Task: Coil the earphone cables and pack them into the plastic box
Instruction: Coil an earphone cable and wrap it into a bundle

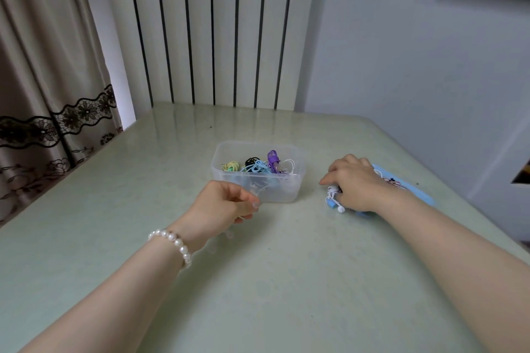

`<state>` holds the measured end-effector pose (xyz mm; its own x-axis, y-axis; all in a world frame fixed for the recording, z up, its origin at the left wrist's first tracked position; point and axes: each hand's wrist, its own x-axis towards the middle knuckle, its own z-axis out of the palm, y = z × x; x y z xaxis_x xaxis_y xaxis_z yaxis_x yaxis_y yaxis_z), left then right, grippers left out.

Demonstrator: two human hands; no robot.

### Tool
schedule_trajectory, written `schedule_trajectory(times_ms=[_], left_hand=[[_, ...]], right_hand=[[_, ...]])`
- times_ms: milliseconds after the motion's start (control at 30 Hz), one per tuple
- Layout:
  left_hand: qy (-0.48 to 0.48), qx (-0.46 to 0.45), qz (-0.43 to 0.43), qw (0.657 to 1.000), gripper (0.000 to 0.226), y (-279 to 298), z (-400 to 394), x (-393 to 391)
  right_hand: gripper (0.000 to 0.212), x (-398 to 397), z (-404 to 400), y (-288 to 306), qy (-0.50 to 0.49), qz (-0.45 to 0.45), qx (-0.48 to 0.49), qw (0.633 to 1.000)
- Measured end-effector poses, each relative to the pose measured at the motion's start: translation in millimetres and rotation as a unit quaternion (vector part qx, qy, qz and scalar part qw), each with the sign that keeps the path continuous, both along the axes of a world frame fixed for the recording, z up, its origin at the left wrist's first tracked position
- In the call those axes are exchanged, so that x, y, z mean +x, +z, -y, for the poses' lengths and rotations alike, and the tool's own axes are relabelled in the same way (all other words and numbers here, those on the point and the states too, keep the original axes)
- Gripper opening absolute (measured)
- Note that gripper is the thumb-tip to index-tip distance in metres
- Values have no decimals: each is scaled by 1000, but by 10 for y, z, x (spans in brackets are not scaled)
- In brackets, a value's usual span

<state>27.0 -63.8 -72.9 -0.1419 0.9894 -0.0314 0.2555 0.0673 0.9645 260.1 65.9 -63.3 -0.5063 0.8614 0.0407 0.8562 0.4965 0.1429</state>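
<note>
A clear plastic box (286, 195) stands at the table's middle, holding several coiled earphone cables: yellow-green, black, light blue, purple and white. My left hand (226, 203) hovers just in front of the box's near-left corner, fingers loosely curled, with nothing visible in it. To the right of the box, my right hand (354, 182) lies over a bundle of white earphones with a blue piece (334, 200), its fingers curled around the bundle. Part of that bundle is hidden under the hand.
A light blue lid (413, 186) lies flat under and behind my right hand, with a thin reddish cable (394, 180) on it. The pale green table (258, 281) ends near the wall at right; a curtain hangs at left.
</note>
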Motion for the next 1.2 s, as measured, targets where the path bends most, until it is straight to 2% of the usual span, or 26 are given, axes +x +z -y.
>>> schedule_trajectory(times_ms=[67, 133, 200, 267, 400, 500, 600, 733, 833, 933, 1100, 1133, 1200], left_hand=[[4, -3, -1, 1000, 12, 1, 5, -11], [18, -8, -4, 1000, 12, 9, 0, -46], [28, -3, 2, 1000, 13, 9, -25, -87], [31, 3, 9, 999, 14, 9, -54, -110], [24, 5, 5, 1000, 14, -1, -54, -90], [23, 1, 2, 1000, 13, 4, -33, -79], [25, -4, 1, 1000, 12, 3, -22, -77], [30, -10, 1, 999, 14, 6, -20, -70], [24, -12, -4, 1000, 13, 14, -12, -58], [21, -11, -10, 1000, 11, 21, -1, -38], [3, -2, 2, 1000, 11, 7, -7, -12], [1, -2, 4, 1000, 11, 0, -9, -8], [-2, -3, 6, 1000, 11, -9, -15, -7]], right_hand=[[37, 14, 14, -58, 31, 37, 49, 998], [32, 46, 7, -36, 40, 20, 79, 996], [25, 75, 14, 63, 27, -45, 85, 995], [19, 96, 37, 202, 9, -148, 82, 986], [19, 98, 157, 430, -33, -345, 38, 937], [14, 50, 200, 499, -50, -473, -32, 879], [11, 41, 133, 470, -82, -554, -49, 827], [12, 106, 62, 424, -167, -562, 13, 810], [23, 131, 67, 397, -193, -526, -31, 828], [22, 95, 101, 388, -190, -533, -69, 822], [12, -20, 217, 429, -121, -609, -121, 775], [10, -41, 238, 428, -112, -597, -123, 785], [14, -84, 270, 427, -123, -528, -94, 835]])
